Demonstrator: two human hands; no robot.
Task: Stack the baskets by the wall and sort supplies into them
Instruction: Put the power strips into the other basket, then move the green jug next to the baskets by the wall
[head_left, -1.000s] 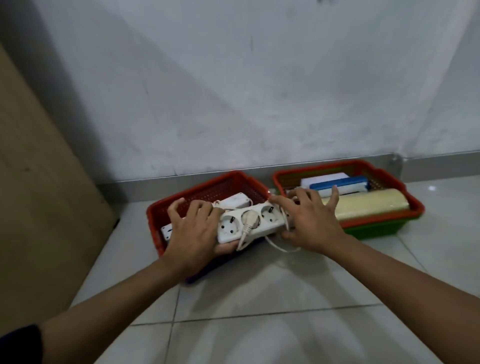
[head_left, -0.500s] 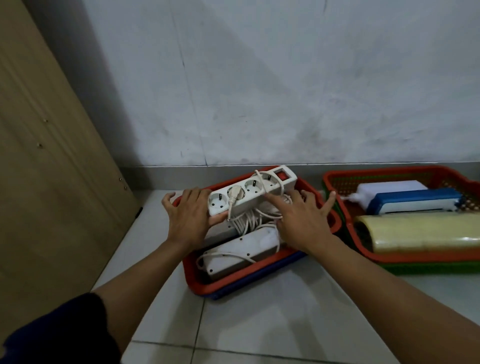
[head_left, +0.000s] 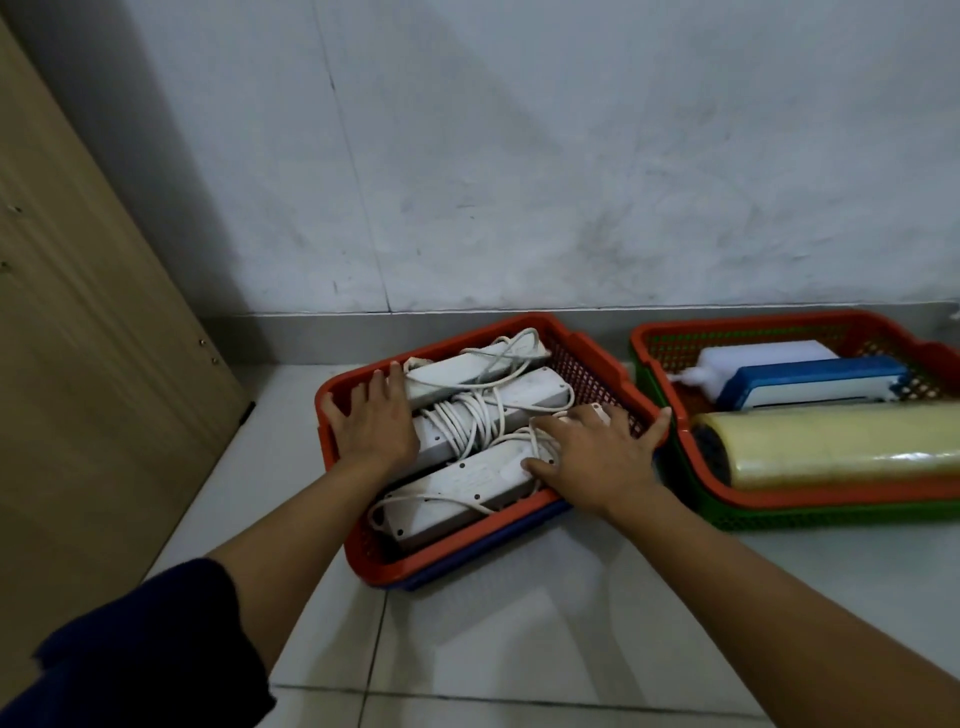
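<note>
By the wall, a red basket (head_left: 467, 332) sits nested in a blue basket (head_left: 493, 545). Three white power strips lie in it with their cords wound round them: one at the back (head_left: 457, 374), one in the middle (head_left: 535, 395) and one at the front (head_left: 467, 483). My left hand (head_left: 374, 421) lies flat with fingers spread over the basket's left rim and the strips' left ends. My right hand (head_left: 592, 452) presses flat on the strips' right ends, its thumb against the front strip. Neither hand grips anything.
To the right, a second red basket (head_left: 779, 322) sits in a green basket (head_left: 831, 514). It holds a white bottle (head_left: 763, 358), a blue-and-white box (head_left: 815, 384) and a yellowish film roll (head_left: 841, 447). A wooden panel (head_left: 104, 364) stands at the left. The floor is white tile.
The power strip that both hands held above the basket now lies inside it with the others. Both hands have come down flat on the strips. The view has shifted closer and leftward.
</note>
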